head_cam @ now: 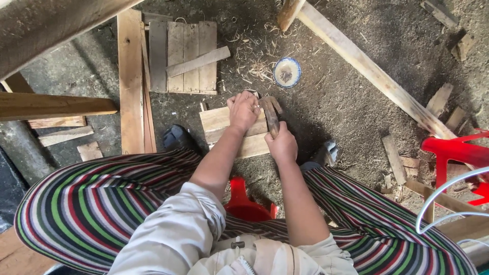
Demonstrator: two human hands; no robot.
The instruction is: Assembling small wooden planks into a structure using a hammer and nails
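Head view: left hand (243, 111) flat on small board (220, 127); right hand (281, 145) gripping hammer (270, 115) at board's right edge; bowl (287, 72) beyond board, plank panel (184, 56) beyond-left, bare dirt floor (331, 102) right

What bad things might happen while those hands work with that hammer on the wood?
The left hand presses flat on the small wooden boards right beside the hammer that the right hand grips, so a slip might hit the fingers. The rough boards may give splinters. The small bowl on the ground close by might get knocked.
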